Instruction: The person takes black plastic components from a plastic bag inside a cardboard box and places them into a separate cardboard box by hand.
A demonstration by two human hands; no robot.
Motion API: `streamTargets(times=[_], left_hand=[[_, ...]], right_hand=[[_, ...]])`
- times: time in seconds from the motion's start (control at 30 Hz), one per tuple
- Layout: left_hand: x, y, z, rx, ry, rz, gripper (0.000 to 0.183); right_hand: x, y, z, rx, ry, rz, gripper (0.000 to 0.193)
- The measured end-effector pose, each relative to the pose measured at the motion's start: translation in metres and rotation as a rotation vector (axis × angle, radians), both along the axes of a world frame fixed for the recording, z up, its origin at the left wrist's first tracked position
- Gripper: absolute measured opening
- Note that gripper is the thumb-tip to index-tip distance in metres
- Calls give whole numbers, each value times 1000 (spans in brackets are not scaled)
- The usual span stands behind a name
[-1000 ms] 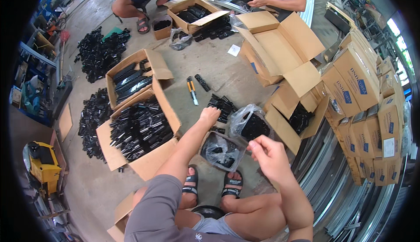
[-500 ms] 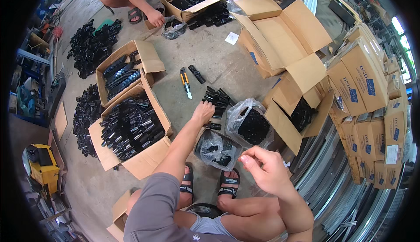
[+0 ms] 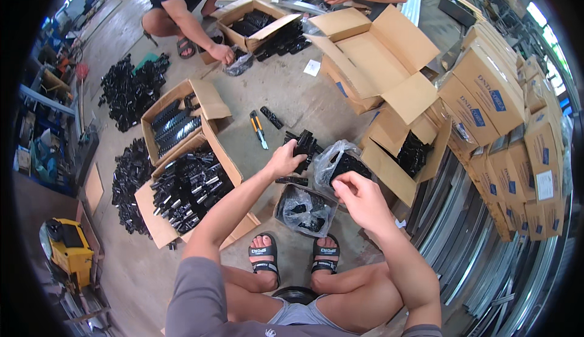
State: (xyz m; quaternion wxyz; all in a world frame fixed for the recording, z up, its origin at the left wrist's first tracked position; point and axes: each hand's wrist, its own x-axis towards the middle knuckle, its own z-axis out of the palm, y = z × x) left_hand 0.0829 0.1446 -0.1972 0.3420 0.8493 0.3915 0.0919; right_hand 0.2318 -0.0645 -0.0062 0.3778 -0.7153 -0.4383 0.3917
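My left hand (image 3: 285, 159) reaches to a small pile of black tubular parts (image 3: 309, 142) on the floor, its fingers closed round a black part at the near edge. Another black part (image 3: 292, 180) lies just below that hand. My right hand (image 3: 360, 198) is raised with thumb and forefinger pinched; whatever is between them is too small to make out. Behind it stands a clear plastic bag (image 3: 328, 168) of small black pieces. A small box lined with clear plastic (image 3: 304, 209), holding more black pieces, sits in front of my feet.
An orange-and-black utility knife (image 3: 258, 130) and a single black part (image 3: 272, 117) lie ahead. Open cartons of black parts (image 3: 234, 175) stand left, others (image 3: 420, 188) right, near stacked cartons (image 3: 486, 93) and metal profiles (image 3: 444, 239). Two people work at the far side.
My left hand has shifted slightly and closed on a part at the pile. My right hand has moved up and left, toward the plastic bag. The view has tilted upward.
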Motion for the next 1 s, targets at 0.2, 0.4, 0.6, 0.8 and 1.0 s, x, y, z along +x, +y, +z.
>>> streamTargets(times=[0.2,0.4,0.6,0.8,1.0], left_hand=[[-9,-80,141,-824,-569,-3,24],[-50,-122,206,-914,-504,178,35],[-89,-145,242,-851,-536,204,37],[-112,-144,244,-896,-638,135,35],[-114,-144,233,-1037,-763,187,28]], right_hand=[[-13,14,-37,100,96,-157,53],[-32,8,4,46,64,-64,44],[-38,-5,40,-51,512,-79,36],[-41,-24,56,-35,917,154,34],[-41,-32,65,1,953,168,36]])
